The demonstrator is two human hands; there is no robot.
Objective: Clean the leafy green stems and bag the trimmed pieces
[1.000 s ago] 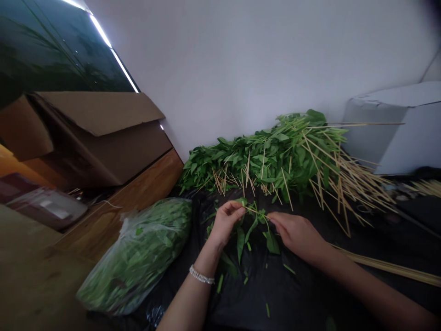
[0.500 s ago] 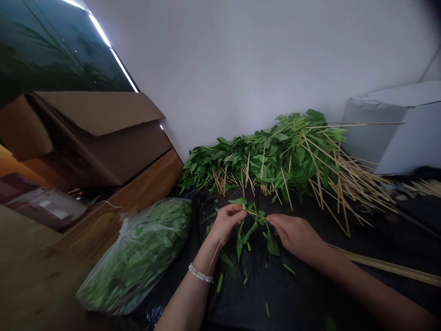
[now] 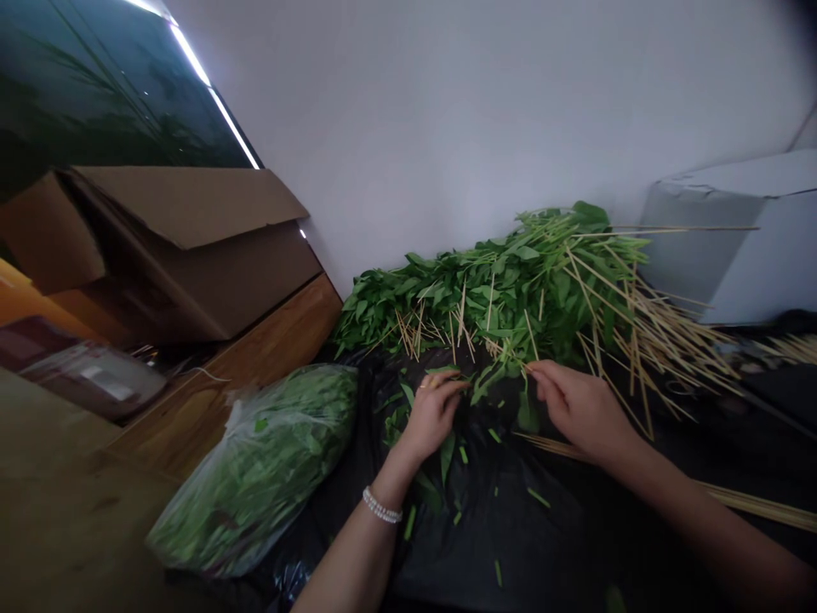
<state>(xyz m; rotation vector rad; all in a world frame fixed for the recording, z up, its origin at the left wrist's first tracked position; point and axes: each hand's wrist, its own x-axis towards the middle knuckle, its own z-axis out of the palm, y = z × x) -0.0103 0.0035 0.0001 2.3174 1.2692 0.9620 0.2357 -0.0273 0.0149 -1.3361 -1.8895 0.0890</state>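
A leafy green stem (image 3: 504, 362) is pinched between the thumb and fingers of my right hand (image 3: 578, 413); a leaf hangs from it below the fingertips. To the left, my left hand (image 3: 431, 417), with a beaded bracelet at its wrist, has its fingers curled over loose green leaves (image 3: 448, 455) on black plastic sheeting (image 3: 472, 545). What its fingertips grip, if anything, is hidden. Thin wooden sticks (image 3: 552, 445) lie partly under my right hand. Just beyond both hands is a long heap of leafy greens (image 3: 459, 281), with sticks poking out.
At left lies a clear plastic bag of leaves (image 3: 268, 477). A cardboard box (image 3: 191, 264) stands behind it on a wooden surface (image 3: 287, 340). More sticks (image 3: 677, 340) fan out at the heap's right end, near a white box (image 3: 753, 238). Cut stem pieces (image 3: 538, 497) dot the sheeting.
My right hand has moved right and slightly away from me with the leafy stem, parting from my left hand. My left hand no longer holds the stem's other end.
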